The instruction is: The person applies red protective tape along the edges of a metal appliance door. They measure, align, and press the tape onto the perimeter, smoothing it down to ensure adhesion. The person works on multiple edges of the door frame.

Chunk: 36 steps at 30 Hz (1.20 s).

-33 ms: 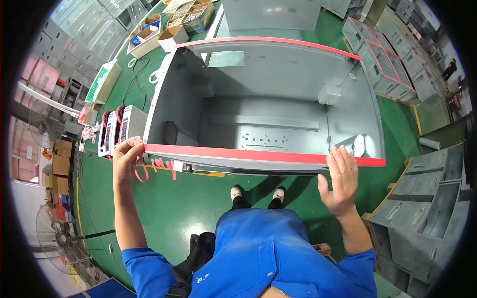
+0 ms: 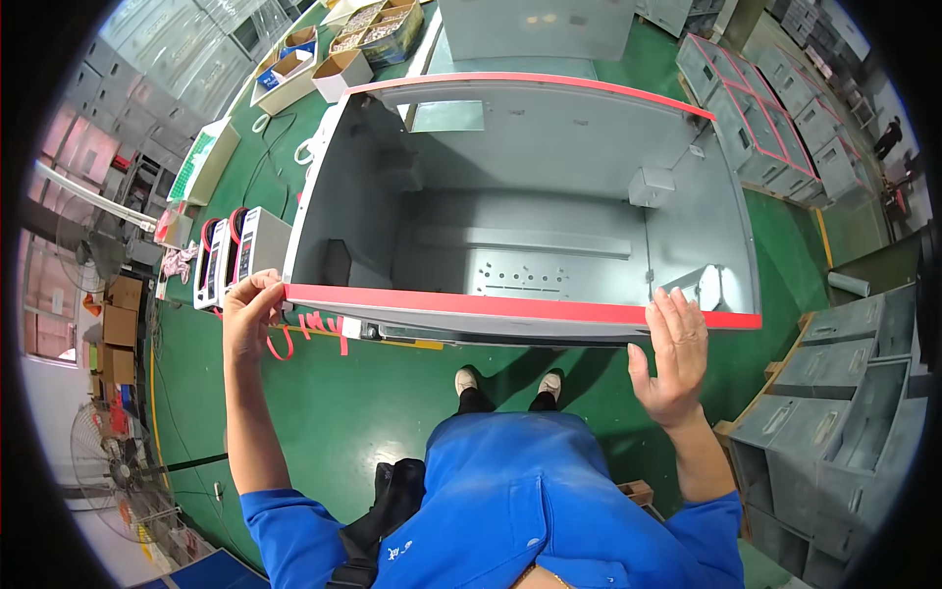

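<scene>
An open grey metal cabinet shell [image 2: 520,221] lies before me with its hollow side up. Red tape [image 2: 481,302] runs along its near rim, and another red strip follows the far rim. At the near left corner my left hand [image 2: 253,299] pinches the end of the red tape between thumb and fingers. My right hand [image 2: 672,353] rests close to the near right corner, its fingers stretched out over the tape and its thumb apart. Short loose pieces of red tape [image 2: 319,324] hang under the near rim beside my left hand.
White boxed devices with red cables [image 2: 245,260] stand left of the cabinet. Cardboard boxes and parts bins [image 2: 342,74] sit at the back left. Grey metal cabinets [image 2: 814,422] are stacked on the right, more with red edges [image 2: 751,123] behind. A fan [image 2: 118,471] stands far left.
</scene>
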Tool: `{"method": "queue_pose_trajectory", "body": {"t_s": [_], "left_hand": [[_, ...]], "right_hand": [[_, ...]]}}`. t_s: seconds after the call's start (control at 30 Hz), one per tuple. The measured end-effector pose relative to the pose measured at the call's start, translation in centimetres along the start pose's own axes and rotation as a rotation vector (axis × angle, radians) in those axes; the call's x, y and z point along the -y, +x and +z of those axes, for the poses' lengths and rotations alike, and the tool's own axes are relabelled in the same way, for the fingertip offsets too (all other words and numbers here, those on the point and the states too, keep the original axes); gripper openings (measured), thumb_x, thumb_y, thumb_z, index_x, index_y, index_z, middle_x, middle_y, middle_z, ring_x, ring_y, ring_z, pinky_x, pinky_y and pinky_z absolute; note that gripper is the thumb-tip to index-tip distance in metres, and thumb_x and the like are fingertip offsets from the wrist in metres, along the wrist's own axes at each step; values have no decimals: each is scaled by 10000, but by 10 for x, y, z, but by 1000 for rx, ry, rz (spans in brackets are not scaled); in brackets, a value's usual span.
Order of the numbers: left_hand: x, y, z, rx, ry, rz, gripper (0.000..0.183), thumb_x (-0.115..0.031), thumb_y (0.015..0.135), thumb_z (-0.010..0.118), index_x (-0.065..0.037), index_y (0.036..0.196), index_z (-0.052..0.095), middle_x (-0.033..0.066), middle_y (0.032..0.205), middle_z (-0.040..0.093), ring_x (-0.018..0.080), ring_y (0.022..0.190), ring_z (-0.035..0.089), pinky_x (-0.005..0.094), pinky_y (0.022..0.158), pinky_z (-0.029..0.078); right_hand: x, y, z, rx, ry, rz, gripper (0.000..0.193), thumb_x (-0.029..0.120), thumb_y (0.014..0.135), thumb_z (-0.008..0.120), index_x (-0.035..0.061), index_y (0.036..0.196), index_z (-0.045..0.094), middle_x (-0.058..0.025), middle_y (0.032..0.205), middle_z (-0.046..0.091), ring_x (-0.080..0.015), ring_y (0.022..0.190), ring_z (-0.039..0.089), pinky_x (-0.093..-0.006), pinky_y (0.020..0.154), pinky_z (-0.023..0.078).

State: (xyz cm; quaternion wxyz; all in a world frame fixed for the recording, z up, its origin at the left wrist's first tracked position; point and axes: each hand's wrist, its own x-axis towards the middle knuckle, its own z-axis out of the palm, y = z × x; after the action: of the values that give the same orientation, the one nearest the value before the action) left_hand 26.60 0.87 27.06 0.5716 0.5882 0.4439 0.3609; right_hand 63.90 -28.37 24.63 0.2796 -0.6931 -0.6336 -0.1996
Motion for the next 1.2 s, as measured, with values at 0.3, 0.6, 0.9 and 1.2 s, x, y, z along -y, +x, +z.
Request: {"method": "queue_pose_trajectory", "body": {"t_s": [0.3,0.6,0.9,1.2], "left_hand": [[6,1,-3,-2,2,32,58,-45,770,606,-48,728,566,35,869,562,28,540,465,146,410,312],[-1,-2,4,-3,-22,40,85,-30,767,610,-28,699,558,21,774,524,43,542,467,166,420,333],[3,0,1,5,-13,49,74,-45,774,608,-28,718,564,21,788,525,42,550,464,167,425,338],[11,4,-9,24,34,61,56,-71,777,593,-59,747,548,-18,725,517,21,511,419,152,418,280]], "right_hand": [[3,1,1,12,12,3,414,76,694,621,-30,1086,545,-179,1142,540,-317,1122,478,-445,978,325],[9,6,3,16,25,-20,427,83,694,629,-32,1096,542,-178,1144,540,-316,1123,477,-445,984,315],[15,9,6,18,32,-27,438,102,693,639,-35,1097,540,-187,1147,536,-322,1120,477,-446,981,316],[17,10,9,13,7,-31,410,89,691,612,-24,1082,559,-162,1130,555,-289,1082,518,-413,951,362]]}}
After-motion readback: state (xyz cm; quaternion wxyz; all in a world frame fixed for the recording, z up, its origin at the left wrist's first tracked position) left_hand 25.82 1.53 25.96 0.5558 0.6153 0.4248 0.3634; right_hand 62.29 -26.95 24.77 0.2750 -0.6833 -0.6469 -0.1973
